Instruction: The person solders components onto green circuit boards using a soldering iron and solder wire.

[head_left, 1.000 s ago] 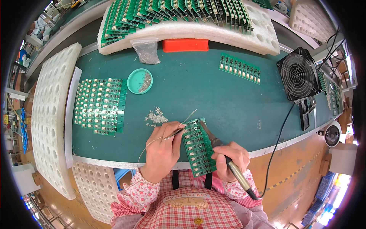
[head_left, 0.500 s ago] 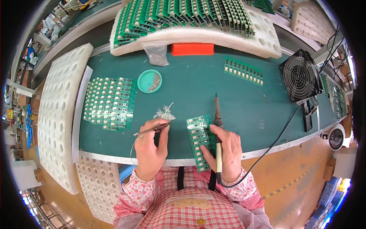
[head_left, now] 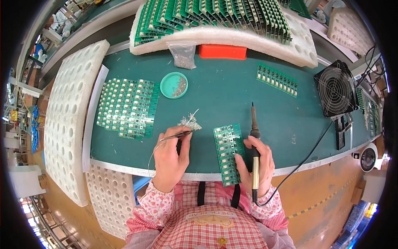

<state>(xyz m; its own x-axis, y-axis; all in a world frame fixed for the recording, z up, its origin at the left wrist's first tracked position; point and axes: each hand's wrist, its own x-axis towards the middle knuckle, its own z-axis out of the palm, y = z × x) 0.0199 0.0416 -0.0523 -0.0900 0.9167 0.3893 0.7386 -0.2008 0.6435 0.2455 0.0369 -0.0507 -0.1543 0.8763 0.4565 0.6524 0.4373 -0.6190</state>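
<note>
My left hand (head_left: 170, 159) pinches a pair of tweezers (head_left: 177, 135), their tips close to a small pile of tiny silvery parts (head_left: 191, 123). A thin wire (head_left: 150, 159) curves down beside that hand. My right hand (head_left: 264, 159) is wrapped round a soldering iron (head_left: 255, 168), its bare tip pointing to the far side, above the mat. Left of the iron lies a green circuit board (head_left: 227, 151) with a row of white components, its near end reaching past the bench edge. The right thumb rests at the board's right edge.
A green dish (head_left: 169, 91) of small parts, a plastic bag (head_left: 182, 56) and a red box (head_left: 222, 52) stand farther back. Assembled boards (head_left: 128, 108) lie left; a single board (head_left: 277, 79) lies right. A fan (head_left: 335, 89) is at the right, foam trays (head_left: 70, 124) left.
The view has shifted, moving the scene rightward. My left hand and tweezers have come slightly nearer the pile. My right hand with the iron has moved a little right, away from the board.
</note>
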